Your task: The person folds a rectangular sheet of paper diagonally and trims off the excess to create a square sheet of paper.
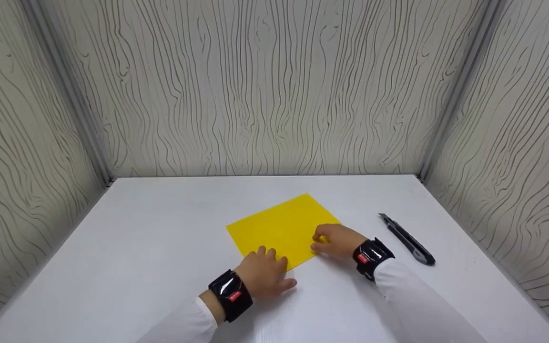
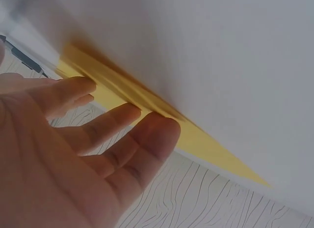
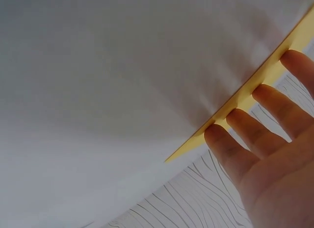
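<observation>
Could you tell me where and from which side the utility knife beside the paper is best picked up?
Probably pinch the utility knife across the middle of its long dark handle, from above. It lies flat on the table, pointed end away, free of the yellow paper.

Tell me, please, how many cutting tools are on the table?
1: a utility knife lies on the white table, right of the yellow paper and right hand. Nothing looks hidden.
</observation>
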The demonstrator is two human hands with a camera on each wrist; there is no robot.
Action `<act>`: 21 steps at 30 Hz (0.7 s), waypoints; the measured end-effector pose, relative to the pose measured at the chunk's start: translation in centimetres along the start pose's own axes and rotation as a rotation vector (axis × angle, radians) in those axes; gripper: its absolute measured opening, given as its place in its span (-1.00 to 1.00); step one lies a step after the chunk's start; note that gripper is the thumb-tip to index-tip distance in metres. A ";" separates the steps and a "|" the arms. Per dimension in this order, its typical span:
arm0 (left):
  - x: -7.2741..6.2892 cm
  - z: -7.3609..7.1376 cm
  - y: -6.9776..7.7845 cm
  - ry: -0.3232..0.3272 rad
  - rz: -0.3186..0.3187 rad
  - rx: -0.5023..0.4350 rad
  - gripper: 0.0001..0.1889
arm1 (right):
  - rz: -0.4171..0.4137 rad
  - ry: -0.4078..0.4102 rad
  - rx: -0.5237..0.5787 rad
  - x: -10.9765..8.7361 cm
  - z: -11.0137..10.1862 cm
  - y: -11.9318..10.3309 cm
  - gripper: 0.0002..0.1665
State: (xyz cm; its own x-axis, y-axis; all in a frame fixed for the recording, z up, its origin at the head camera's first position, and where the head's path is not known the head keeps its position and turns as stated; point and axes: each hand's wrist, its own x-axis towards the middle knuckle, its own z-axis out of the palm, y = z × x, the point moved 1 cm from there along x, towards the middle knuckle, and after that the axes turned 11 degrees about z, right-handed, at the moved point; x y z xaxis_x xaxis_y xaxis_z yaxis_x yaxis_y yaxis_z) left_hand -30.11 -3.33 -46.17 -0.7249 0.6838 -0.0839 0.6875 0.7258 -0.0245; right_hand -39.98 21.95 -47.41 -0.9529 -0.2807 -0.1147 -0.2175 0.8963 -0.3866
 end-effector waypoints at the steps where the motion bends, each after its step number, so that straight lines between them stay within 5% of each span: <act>1: 0.0 0.0 0.0 0.003 0.002 0.002 -0.26 | -0.005 0.003 0.002 0.0 0.0 0.0 -0.65; 21: 0.1 0.2 -0.6 0.026 0.059 -0.032 -0.39 | 0.005 0.026 -0.009 -1.0 -0.4 -0.6 -0.69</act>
State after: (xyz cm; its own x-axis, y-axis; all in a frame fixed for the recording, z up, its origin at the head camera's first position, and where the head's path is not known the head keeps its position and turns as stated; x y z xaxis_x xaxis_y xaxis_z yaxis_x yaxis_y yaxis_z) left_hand -30.59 -3.69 -46.33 -0.6842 0.7269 -0.0588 0.7276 0.6859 0.0113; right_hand -38.96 21.81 -46.66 -0.9591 -0.2674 -0.0930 -0.2145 0.9006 -0.3781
